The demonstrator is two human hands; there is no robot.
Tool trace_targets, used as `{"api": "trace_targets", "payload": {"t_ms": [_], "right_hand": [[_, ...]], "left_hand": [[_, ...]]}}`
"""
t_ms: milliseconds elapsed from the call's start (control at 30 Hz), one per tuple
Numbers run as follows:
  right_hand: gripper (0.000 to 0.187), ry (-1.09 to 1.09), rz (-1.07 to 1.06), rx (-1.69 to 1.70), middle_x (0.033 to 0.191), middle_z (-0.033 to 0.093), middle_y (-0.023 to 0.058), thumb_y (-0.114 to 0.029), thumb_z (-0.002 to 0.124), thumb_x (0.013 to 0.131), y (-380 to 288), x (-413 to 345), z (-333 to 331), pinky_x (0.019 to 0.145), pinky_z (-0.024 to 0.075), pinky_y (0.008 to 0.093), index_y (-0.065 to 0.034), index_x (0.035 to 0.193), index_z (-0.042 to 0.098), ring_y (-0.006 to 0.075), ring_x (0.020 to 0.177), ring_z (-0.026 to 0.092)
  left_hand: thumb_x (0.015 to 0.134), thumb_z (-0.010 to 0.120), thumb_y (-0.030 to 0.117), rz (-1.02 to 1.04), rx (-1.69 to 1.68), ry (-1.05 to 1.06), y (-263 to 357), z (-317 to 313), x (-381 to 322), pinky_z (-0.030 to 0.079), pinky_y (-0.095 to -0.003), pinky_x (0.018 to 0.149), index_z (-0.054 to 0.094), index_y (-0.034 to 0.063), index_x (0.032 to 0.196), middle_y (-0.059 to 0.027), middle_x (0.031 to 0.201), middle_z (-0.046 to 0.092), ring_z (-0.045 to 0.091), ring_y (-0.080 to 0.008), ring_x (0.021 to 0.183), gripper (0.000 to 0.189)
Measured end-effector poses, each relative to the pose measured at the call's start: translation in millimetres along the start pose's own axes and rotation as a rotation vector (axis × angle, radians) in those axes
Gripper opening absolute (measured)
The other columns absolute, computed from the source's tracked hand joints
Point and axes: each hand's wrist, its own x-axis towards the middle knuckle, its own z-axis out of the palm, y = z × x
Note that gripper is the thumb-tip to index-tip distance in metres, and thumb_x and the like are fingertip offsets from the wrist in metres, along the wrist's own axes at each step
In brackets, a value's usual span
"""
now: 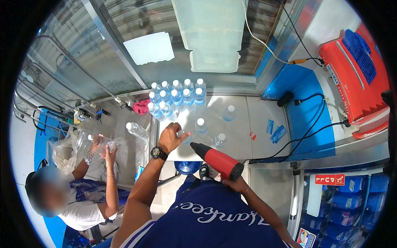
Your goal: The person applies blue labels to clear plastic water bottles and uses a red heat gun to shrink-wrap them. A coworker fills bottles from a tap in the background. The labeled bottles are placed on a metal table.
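Observation:
My left hand (171,138), with a black watch on its wrist, grips a clear plastic water bottle (185,138) by its white cap at the counter's front. In my right hand (237,184) is a red and black heat gun (219,161), its nozzle pointing at that bottle. Beyond and right of it stand a capped bottle (201,125), another bottle (229,113) farther back and one more (220,140) near the nozzle. Several capped bottles with blue labels (177,97) stand in rows at the back left of the tiled counter (235,152).
A co-worker (90,198) handles clear bottles at the left, beside a metal basin (119,113) with a lying bottle (136,130). Blue labels (278,134) and red scraps (253,136) lie at the right. A black cable (297,142) crosses the counter's right end.

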Motion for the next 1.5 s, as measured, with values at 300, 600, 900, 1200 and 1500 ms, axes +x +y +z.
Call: {"api": "trace_targets", "payload": {"t_ms": [300,600,900,1200,1500], "right_hand": [[0.058,-0.124,0.065,-0.029,0.135,0.066,0.0123,-0.025,0.081,0.084,0,-1,-1,0.115,0.0411,0.0423,-0.0103,0.136,0.063,0.0284,0.132,0.059],[0.034,-0.031,-0.1,-0.227,0.109,0.07,0.0068,-0.011,0.077,0.085,6,3,6,0.098,0.0506,0.0383,-0.0054,0.117,0.067,0.022,0.105,0.066],[0.064,-0.082,-0.084,-0.395,0.141,0.06,0.0156,-0.037,0.077,0.085,22,-8,-2,0.11,0.0438,0.0458,-0.0101,0.139,0.058,0.0349,0.133,0.055],[0.046,0.127,-0.142,-0.328,0.119,0.073,0.0144,-0.022,0.079,0.077,-15,-22,-2,0.103,0.0474,0.0461,-0.0069,0.119,0.068,0.0342,0.117,0.066],[0.033,0.18,-0.126,-0.265,0.097,0.077,0.0165,-0.018,0.079,0.076,-51,-4,-1,0.088,0.0575,0.0407,-0.0031,0.105,0.071,0.0347,0.094,0.075]], "left_hand": [[0.082,0.085,0.021,0.083,-0.13,-0.153,0,-4,-10,0.057,-0.0437,0.076,0.074,0.0063,0.109,-0.0174,0.104,0.068,0.07,-0.0341,0.083,0.033],[0.078,0.084,0.011,0.075,0.058,0.113,-47,9,71,0.057,-0.0467,0.085,0.073,0.0046,0.112,-0.0227,0.113,0.067,0.069,-0.0409,0.098,0.036],[0.08,0.083,0.012,0.066,0.232,0.258,-32,13,98,0.053,-0.0478,0.096,0.069,0.0096,0.125,-0.0184,0.127,0.062,0.062,-0.0372,0.114,0.047],[0.084,0.076,0.002,0.454,-0.127,-0.275,28,30,64,0.048,-0.0447,0.102,0.071,0.0112,0.117,-0.0124,0.125,0.066,0.062,-0.0343,0.116,0.035],[0.084,0.073,-0.001,0.465,-0.12,-0.275,22,18,60,0.053,-0.042,0.095,0.073,0.0085,0.109,-0.011,0.114,0.069,0.064,-0.0322,0.111,0.027]]}}
